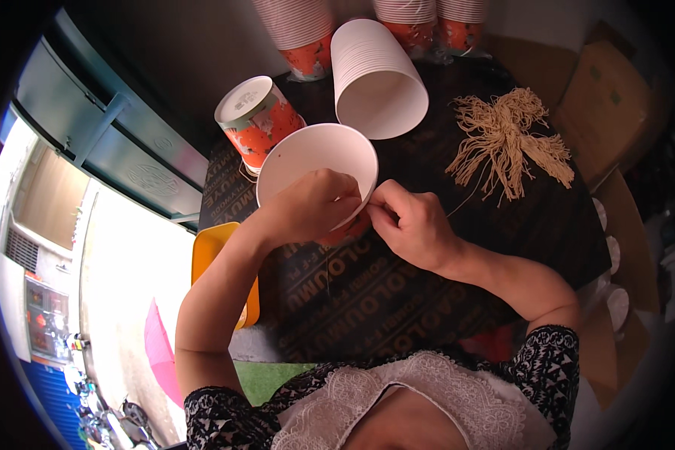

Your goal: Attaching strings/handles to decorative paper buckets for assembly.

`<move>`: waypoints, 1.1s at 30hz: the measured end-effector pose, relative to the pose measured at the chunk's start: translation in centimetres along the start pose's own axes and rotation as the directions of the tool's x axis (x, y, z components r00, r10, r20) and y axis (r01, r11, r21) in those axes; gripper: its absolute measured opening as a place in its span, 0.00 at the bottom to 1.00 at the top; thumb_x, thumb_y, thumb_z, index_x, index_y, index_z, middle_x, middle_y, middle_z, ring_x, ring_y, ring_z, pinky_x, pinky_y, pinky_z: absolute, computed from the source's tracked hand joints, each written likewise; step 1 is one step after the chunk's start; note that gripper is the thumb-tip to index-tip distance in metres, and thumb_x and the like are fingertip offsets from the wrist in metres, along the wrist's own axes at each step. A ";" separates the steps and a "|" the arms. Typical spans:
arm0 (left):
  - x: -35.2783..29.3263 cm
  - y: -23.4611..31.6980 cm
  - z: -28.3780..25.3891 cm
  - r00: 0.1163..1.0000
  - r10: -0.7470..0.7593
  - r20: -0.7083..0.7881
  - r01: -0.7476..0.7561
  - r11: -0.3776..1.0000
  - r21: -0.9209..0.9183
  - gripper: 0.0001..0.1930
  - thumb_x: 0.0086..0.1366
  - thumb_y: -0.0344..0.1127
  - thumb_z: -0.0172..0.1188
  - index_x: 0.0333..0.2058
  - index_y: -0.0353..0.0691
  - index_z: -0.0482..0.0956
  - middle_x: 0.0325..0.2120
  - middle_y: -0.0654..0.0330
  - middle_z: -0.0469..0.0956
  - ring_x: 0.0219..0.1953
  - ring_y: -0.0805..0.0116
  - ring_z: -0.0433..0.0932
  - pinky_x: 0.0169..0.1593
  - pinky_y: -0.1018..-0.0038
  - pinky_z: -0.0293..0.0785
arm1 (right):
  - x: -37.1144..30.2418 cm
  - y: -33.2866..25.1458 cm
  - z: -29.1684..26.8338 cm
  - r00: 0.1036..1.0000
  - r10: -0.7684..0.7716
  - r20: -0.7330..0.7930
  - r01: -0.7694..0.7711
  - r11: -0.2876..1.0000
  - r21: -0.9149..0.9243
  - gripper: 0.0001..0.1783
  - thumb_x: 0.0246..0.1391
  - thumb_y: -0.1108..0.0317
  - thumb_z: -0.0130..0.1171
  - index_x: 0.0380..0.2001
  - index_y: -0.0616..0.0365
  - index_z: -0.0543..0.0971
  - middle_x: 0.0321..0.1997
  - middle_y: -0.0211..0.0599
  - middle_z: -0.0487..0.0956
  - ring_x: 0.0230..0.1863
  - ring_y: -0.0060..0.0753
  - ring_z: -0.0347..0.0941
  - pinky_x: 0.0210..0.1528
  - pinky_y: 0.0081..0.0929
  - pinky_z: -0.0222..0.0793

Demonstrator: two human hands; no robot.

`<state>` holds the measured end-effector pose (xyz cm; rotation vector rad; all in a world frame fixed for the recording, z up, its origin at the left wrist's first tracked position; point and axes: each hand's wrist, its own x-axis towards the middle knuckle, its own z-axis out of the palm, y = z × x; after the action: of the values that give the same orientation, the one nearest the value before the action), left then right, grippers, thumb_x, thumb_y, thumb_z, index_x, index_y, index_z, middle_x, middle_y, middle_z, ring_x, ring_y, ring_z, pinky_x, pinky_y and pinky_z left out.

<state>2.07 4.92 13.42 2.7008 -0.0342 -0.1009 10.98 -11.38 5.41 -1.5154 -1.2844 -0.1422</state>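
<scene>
A paper bucket [281, 161] with a white inside and an orange printed outside stands tilted toward me on the dark table. Over its near rim reaches my left hand [315, 202], closed, its fingertips curled down inside and hidden. My right hand [412, 221] is closed in a pinch at the bucket's right rim, thumb and forefinger against the wall. A thin beige cord [463, 204] shows beside the right hand, on the side toward the bundle of cords [506, 142]. Another thin strand [328, 270] hangs below the bucket's front.
Behind stand an upside-down orange bucket [261, 127] and a nested white stack [379, 82] lying on its side. More wrapped stacks [300, 37] line the wall. A yellow bin [210, 244] is at the left table edge, cardboard boxes [607, 105] at the right.
</scene>
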 end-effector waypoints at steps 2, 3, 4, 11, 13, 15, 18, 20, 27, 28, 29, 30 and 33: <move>-0.2 0.2 0.4 0.988 0.064 -0.138 -0.052 0.995 0.089 0.09 0.58 0.35 0.57 0.29 0.37 0.83 0.19 0.51 0.78 0.23 0.54 0.78 0.32 0.63 0.73 | -0.1 0.0 -0.4 1.000 -0.011 0.012 0.011 1.000 -0.021 0.07 0.50 0.76 0.59 0.31 0.61 0.72 0.20 0.44 0.77 0.22 0.46 0.77 0.23 0.36 0.71; -0.4 0.5 0.5 0.989 0.065 -0.136 -0.053 0.994 0.091 0.09 0.58 0.35 0.57 0.29 0.37 0.83 0.19 0.51 0.78 0.23 0.54 0.78 0.32 0.63 0.73 | -0.2 0.0 -0.6 0.999 -0.021 0.027 0.023 0.999 -0.042 0.08 0.50 0.76 0.60 0.33 0.60 0.72 0.21 0.44 0.77 0.22 0.45 0.77 0.23 0.36 0.72; -0.5 0.9 0.6 0.984 0.052 -0.171 -0.038 0.995 0.088 0.09 0.57 0.35 0.57 0.28 0.36 0.82 0.20 0.51 0.78 0.23 0.54 0.77 0.32 0.63 0.73 | -0.1 -0.2 -1.2 0.999 -0.021 0.025 0.022 0.999 -0.042 0.08 0.50 0.76 0.60 0.33 0.60 0.72 0.21 0.44 0.77 0.22 0.45 0.77 0.23 0.36 0.72; -2.3 2.6 3.0 0.938 0.099 -0.334 -0.088 0.995 0.048 0.06 0.55 0.29 0.56 0.22 0.33 0.75 0.19 0.48 0.75 0.23 0.48 0.76 0.28 0.59 0.70 | -0.5 0.7 -3.4 0.906 -0.358 0.226 0.421 0.819 -0.389 0.24 0.42 0.70 0.67 0.46 0.62 0.76 0.22 0.32 0.74 0.21 0.33 0.73 0.25 0.28 0.68; -2.6 3.2 3.3 0.940 0.128 -0.316 -0.110 0.991 0.076 0.04 0.54 0.27 0.56 0.22 0.34 0.73 0.20 0.49 0.75 0.26 0.47 0.76 0.31 0.59 0.71 | -1.0 1.4 -3.6 0.868 -0.433 0.243 0.496 0.767 -0.406 0.23 0.43 0.69 0.66 0.45 0.62 0.76 0.21 0.31 0.73 0.21 0.33 0.72 0.24 0.29 0.67; -3.1 4.4 3.8 0.890 0.235 -0.391 -0.156 0.962 0.224 0.04 0.52 0.24 0.56 0.22 0.34 0.70 0.21 0.52 0.72 0.27 0.49 0.73 0.34 0.61 0.69 | -1.7 1.8 -3.6 0.865 -0.425 0.268 0.501 0.762 -0.410 0.22 0.44 0.69 0.66 0.44 0.61 0.76 0.21 0.31 0.73 0.21 0.33 0.72 0.24 0.30 0.67; -3.2 5.5 5.5 0.901 0.208 -0.380 -0.098 0.952 0.289 0.05 0.51 0.25 0.57 0.23 0.34 0.68 0.23 0.51 0.71 0.28 0.48 0.73 0.36 0.60 0.70 | -3.2 3.2 -2.7 0.878 -0.377 0.294 0.468 0.802 -0.371 0.16 0.46 0.68 0.64 0.40 0.59 0.76 0.20 0.33 0.73 0.20 0.34 0.73 0.23 0.30 0.68; -3.0 4.5 6.8 0.920 0.164 -0.357 -0.069 0.962 0.263 0.04 0.54 0.26 0.56 0.24 0.34 0.69 0.23 0.49 0.73 0.28 0.45 0.74 0.35 0.57 0.70 | -4.1 4.1 -1.9 0.916 -0.251 0.312 0.346 0.889 -0.301 0.11 0.48 0.69 0.62 0.35 0.57 0.74 0.22 0.37 0.74 0.22 0.40 0.75 0.25 0.33 0.72; -1.9 -0.3 10.1 0.941 -0.104 -0.321 0.143 0.984 0.102 0.08 0.61 0.32 0.54 0.28 0.32 0.76 0.22 0.41 0.76 0.27 0.42 0.77 0.33 0.57 0.74 | -4.7 5.0 -1.2 0.977 -0.047 0.207 0.092 0.973 -0.211 0.15 0.45 0.73 0.63 0.38 0.60 0.74 0.32 0.44 0.75 0.29 0.50 0.75 0.32 0.40 0.73; -1.9 -0.7 10.4 0.941 -0.106 -0.321 0.144 0.985 0.098 0.08 0.61 0.32 0.54 0.28 0.32 0.76 0.22 0.41 0.76 0.27 0.42 0.77 0.33 0.57 0.74 | -4.6 4.8 -1.2 0.977 -0.039 0.209 0.088 0.969 -0.232 0.15 0.45 0.74 0.63 0.37 0.60 0.74 0.33 0.44 0.75 0.32 0.50 0.74 0.34 0.40 0.73; -1.8 -0.7 10.5 0.914 -0.131 -0.385 0.153 0.988 0.028 0.08 0.59 0.31 0.54 0.27 0.31 0.78 0.23 0.42 0.77 0.28 0.43 0.78 0.34 0.58 0.74 | -4.6 4.7 -1.3 0.977 -0.031 0.212 0.085 0.964 -0.253 0.14 0.44 0.75 0.62 0.37 0.61 0.73 0.34 0.44 0.75 0.34 0.50 0.74 0.37 0.39 0.73; -1.7 -0.8 10.5 0.880 -0.161 -0.446 0.158 0.986 -0.043 0.08 0.57 0.30 0.55 0.26 0.31 0.80 0.25 0.43 0.78 0.29 0.44 0.79 0.34 0.58 0.75 | -4.7 4.8 -1.2 0.976 -0.029 0.217 0.085 0.964 -0.253 0.14 0.44 0.75 0.62 0.37 0.61 0.73 0.34 0.44 0.75 0.34 0.50 0.74 0.37 0.39 0.73; -1.4 -1.8 10.9 0.855 -0.322 -0.407 0.233 0.939 -0.253 0.09 0.59 0.32 0.54 0.29 0.32 0.79 0.25 0.45 0.79 0.31 0.48 0.79 0.36 0.61 0.74 | -4.8 4.8 -0.7 0.967 -0.031 0.251 0.110 0.946 -0.306 0.14 0.44 0.74 0.62 0.37 0.62 0.73 0.37 0.44 0.74 0.40 0.49 0.71 0.43 0.39 0.71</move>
<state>-0.15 1.96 2.91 2.4493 0.4837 0.4079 13.02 -14.09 -0.57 -1.8044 -1.5710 -0.2247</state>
